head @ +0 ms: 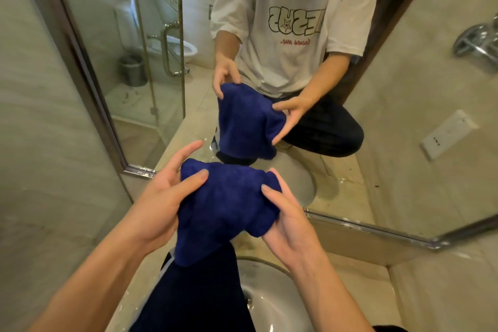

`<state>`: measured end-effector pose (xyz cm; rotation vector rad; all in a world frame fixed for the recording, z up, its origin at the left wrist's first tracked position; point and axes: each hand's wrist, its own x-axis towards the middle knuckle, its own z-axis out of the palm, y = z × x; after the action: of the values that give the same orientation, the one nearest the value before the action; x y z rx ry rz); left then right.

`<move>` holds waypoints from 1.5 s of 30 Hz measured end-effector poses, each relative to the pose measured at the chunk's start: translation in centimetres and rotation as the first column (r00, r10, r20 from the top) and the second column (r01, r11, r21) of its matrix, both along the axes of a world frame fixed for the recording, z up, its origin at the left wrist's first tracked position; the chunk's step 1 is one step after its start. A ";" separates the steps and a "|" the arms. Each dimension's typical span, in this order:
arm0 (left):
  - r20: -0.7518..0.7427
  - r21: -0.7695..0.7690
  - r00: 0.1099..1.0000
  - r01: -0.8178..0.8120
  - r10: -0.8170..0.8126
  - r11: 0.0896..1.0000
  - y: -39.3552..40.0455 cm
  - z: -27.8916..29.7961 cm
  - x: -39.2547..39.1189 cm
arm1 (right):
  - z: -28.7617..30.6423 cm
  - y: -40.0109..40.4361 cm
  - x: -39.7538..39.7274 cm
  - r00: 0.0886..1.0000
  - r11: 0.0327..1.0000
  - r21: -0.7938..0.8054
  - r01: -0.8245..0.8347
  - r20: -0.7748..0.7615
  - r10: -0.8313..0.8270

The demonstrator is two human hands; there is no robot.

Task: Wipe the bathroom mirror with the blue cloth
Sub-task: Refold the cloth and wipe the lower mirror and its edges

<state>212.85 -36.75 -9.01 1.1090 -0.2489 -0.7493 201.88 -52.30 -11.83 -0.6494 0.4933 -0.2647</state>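
Both the left hand (164, 197) and right hand (285, 213) pinch the bunched blue cloth (226, 207) above the sink (272, 302), short of the mirror (296, 35); wiping while wadded risks streaks.

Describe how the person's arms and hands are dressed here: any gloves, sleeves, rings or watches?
Both forearms are bare, with no sleeve showing on them. The left hand and right hand wear no gloves, and no ring, watch or bracelet shows. The mirror reflection shows a white short-sleeved T-shirt ending above the elbows.
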 end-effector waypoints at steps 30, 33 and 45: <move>0.011 0.264 0.990 -0.135 0.137 0.955 -1.6 -0.2 1.2 | 3.7 -0.8 -0.2 0.969 0.768 -0.636 0.074 -0.136 -0.206; -0.353 0.234 0.935 0.118 -0.029 0.965 -0.4 0.0 0.7 | 3.0 -1.1 -0.9 0.925 0.878 -0.477 0.037 -0.316 -0.211; 0.078 -0.050 0.982 -0.169 0.173 0.984 -0.3 3.0 0.3 | 6.0 0.1 -0.2 0.979 0.899 -0.390 0.198 0.113 -0.167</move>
<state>213.12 -37.07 -6.03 1.1061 -0.2350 -0.5438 201.72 -52.18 -5.80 -0.9897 0.4295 -0.5776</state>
